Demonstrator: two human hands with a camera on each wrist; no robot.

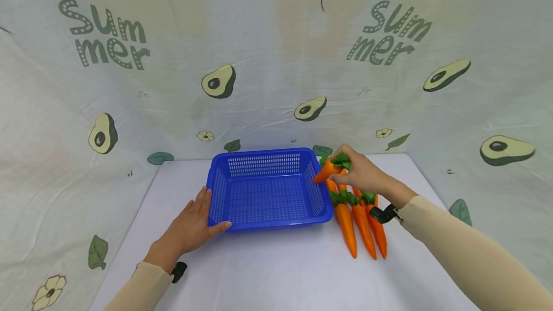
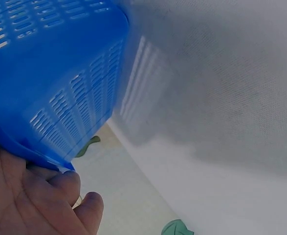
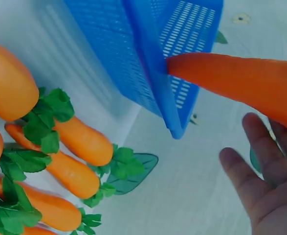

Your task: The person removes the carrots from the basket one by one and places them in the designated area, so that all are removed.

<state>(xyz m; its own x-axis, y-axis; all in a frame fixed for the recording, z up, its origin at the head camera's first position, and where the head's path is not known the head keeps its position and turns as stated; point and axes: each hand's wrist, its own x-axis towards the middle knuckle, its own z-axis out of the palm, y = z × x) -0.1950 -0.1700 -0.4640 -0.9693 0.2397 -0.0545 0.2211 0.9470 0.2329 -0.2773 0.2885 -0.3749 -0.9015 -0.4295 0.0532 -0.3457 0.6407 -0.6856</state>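
A blue slotted plastic basket (image 1: 268, 227) sits on the white table, its inside bare in the head view. My left hand (image 1: 190, 224) rests at its near left corner, fingers extended along the left side and thumb at the front rim. In the left wrist view the fingers (image 2: 67, 183) lie just under the rim. My right hand (image 1: 360, 174) pinches an orange carrot (image 1: 325, 172) with green leafy top near the leaf end. The carrot's tip points left, over the basket's right rim; in the right wrist view the carrot (image 3: 241, 81) overlaps that rim.
Several more carrots (image 1: 345, 227) with green tops lie in two rows on the table, right of the basket. Behind the white table (image 1: 276, 272) hangs a pale cloth (image 1: 259, 23) printed with avocados and leaves. A dark wrist device (image 1: 384, 213) sits at the right cuff.
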